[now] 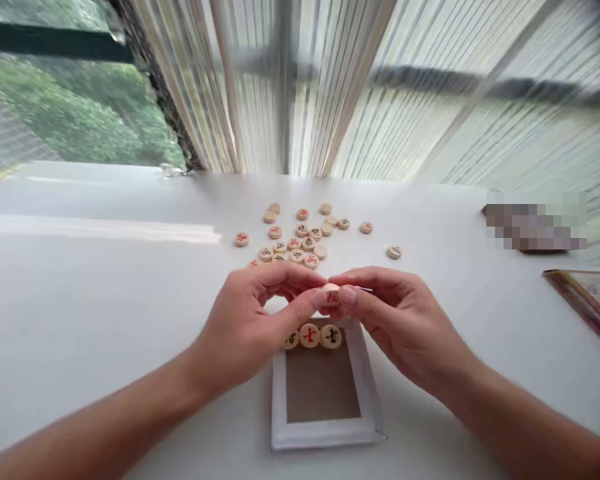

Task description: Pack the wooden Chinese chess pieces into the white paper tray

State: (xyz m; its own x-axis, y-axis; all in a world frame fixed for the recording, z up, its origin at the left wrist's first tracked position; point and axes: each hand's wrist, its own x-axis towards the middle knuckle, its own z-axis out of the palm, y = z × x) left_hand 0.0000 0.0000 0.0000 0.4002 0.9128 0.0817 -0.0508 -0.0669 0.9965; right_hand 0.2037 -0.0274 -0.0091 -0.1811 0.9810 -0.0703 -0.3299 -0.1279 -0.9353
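Note:
Between the fingertips of my left hand and my right hand, a round wooden xiangqi piece with a red character is pinched, its face tilted toward me. Both hands are closed on it, above the far edge of a shallow white-rimmed box with a brown floor. Inside the box, along its far side, three pieces lie in a row: one with a red character, one with a black character, and another black one partly covered by my left thumb.
Several loose xiangqi pieces lie scattered on the white table beyond my hands, some face down. One piece sits apart at the right. A framed item and a partly pixelated dark object rest farther right. A striped curtain hangs behind.

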